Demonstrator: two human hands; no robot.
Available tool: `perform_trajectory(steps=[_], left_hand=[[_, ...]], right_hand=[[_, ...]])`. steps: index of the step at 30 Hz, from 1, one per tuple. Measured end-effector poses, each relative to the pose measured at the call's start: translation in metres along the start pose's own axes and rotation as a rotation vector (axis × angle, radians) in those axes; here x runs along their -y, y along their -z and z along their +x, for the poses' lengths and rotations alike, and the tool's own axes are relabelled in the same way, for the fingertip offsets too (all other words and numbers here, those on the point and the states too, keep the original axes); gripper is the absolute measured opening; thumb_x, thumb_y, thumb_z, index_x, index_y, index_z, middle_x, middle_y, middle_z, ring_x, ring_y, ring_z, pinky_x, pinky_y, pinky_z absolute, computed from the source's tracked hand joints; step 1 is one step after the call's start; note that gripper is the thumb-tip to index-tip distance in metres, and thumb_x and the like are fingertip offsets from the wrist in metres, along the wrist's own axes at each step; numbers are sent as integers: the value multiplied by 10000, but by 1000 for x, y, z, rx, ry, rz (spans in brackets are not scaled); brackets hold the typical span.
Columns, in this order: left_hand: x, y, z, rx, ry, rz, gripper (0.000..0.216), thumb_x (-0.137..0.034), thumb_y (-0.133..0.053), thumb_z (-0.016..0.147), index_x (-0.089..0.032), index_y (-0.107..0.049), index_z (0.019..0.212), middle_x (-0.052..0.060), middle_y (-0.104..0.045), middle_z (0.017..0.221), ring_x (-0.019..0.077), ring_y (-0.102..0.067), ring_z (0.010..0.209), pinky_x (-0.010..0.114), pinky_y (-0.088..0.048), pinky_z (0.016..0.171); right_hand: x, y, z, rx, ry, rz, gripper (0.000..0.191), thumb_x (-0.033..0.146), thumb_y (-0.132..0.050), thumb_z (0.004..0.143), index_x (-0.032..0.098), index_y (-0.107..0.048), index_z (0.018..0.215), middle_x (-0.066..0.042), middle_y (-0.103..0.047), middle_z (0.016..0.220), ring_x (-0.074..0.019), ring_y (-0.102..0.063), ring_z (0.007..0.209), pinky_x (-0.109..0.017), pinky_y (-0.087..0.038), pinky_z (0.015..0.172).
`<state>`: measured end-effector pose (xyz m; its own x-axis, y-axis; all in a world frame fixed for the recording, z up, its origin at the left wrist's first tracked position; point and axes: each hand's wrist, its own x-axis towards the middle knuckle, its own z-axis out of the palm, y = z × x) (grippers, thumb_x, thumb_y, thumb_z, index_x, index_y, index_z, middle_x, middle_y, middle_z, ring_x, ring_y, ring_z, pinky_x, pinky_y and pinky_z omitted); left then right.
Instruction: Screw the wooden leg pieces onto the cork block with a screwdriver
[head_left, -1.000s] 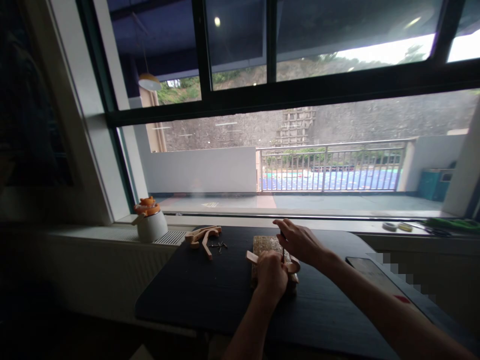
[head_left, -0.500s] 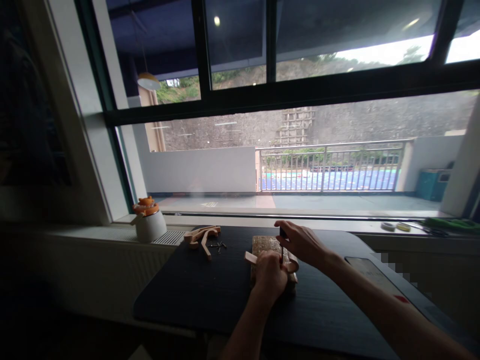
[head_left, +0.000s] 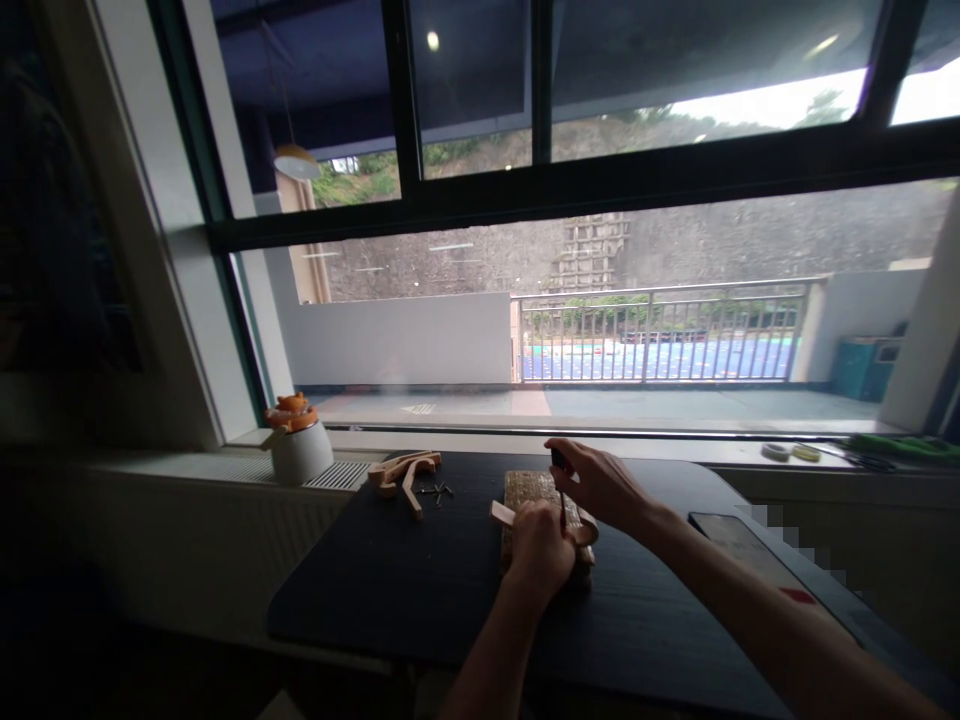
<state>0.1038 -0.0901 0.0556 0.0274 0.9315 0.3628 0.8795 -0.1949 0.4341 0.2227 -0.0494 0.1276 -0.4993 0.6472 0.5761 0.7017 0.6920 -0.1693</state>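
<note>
My left hand (head_left: 541, 551) is closed over a light wooden piece (head_left: 503, 515) that lies across a woven brown mat (head_left: 531, 488) on the dark table (head_left: 420, 590). Only the piece's ends stick out beside the hand. My right hand (head_left: 600, 485) pinches the dark handle of a thin screwdriver (head_left: 562, 503), held upright with its tip down on the wooden piece just right of my left hand. To the left on the table lie other cut wooden parts (head_left: 405, 470) and a few small screws (head_left: 436, 491).
A white pot with an orange figure on top (head_left: 298, 440) stands on the window sill at the left. A phone (head_left: 750, 560) lies on the table at the right. Tape rolls (head_left: 787, 452) and green tools (head_left: 900, 448) rest on the sill at far right.
Hardly anything has moved. My right hand has shifted slightly on the screwdriver handle, while my left hand stays pressed on the wooden piece.
</note>
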Motion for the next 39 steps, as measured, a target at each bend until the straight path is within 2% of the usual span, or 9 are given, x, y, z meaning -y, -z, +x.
perform_trajectory(steps=[8, 12, 20, 26, 31, 34, 35, 37, 39], left_hand=[[1, -2, 0, -9, 14, -12, 149, -198, -536, 759, -150, -659, 827, 95, -648, 908, 233, -569, 906, 311, -411, 831], [3, -2, 1, 7, 0, -21, 143, -192, -535, 751, -147, -662, 800, 95, -655, 876, 236, -577, 882, 320, -420, 818], [8, -7, 7, 39, -3, -67, 166, -196, -535, 762, -166, -678, 841, 83, -667, 915, 224, -588, 893, 299, -437, 794], [7, -10, 10, 30, -20, -78, 185, -188, -507, 793, -163, -681, 851, 93, -664, 926, 227, -598, 889, 319, -452, 795], [6, 1, 1, 10, -123, -65, 207, -261, -598, 746, -148, -676, 902, 112, -653, 948, 275, -570, 963, 395, -430, 902], [21, 16, -14, -66, -201, -70, 326, -181, -586, 734, -171, -627, 1057, 89, -615, 1083, 261, -512, 1089, 436, -287, 1070], [29, 20, -19, -173, -225, -98, 355, -148, -567, 734, -179, -614, 1085, 89, -592, 1139, 262, -489, 1130, 461, -251, 1092], [49, 21, -24, -363, -201, -214, 422, -150, -544, 768, -198, -551, 1187, 96, -536, 1228, 258, -450, 1197, 470, -268, 1089], [70, 15, -25, -425, -116, -420, 564, -199, -594, 759, -198, -442, 1302, 116, -474, 1318, 270, -419, 1249, 471, -299, 1076]], right_hand=[[-8, -1, -1, -19, -46, 56, 262, 288, -522, 836, 193, -578, 1073, -44, -685, 788, -179, -615, 651, -256, -397, 563], [-8, -6, -4, -18, -63, 90, 301, 295, -495, 854, 198, -532, 1137, -12, -668, 709, -165, -600, 578, -239, -370, 508], [-10, 9, -2, -75, -94, 102, 324, 339, -479, 852, 215, -536, 1146, -17, -660, 703, -175, -588, 571, -250, -361, 514], [-17, 2, -6, -94, -112, 158, 319, 341, -506, 826, 238, -568, 1122, -4, -671, 687, -175, -597, 558, -251, -360, 509], [-21, 1, -10, -166, -168, 287, 329, 367, -534, 811, 252, -571, 1117, -3, -673, 701, -182, -606, 567, -275, -404, 533], [-27, 6, -15, -227, -237, 424, 347, 403, -561, 801, 252, -559, 1114, -3, -674, 716, -180, -629, 579, -287, -452, 548], [-30, 7, -18, -254, -268, 480, 362, 421, -571, 796, 247, -551, 1112, -5, -676, 727, -181, -640, 586, -289, -467, 548], [-35, 7, -25, -318, -349, 609, 413, 468, -581, 784, 225, -523, 1114, -16, -679, 742, -187, -656, 589, -295, -493, 532], [-39, 1, -33, -387, -447, 755, 478, 509, -587, 769, 197, -485, 1116, -25, -677, 725, -199, -666, 576, -309, -518, 507]])
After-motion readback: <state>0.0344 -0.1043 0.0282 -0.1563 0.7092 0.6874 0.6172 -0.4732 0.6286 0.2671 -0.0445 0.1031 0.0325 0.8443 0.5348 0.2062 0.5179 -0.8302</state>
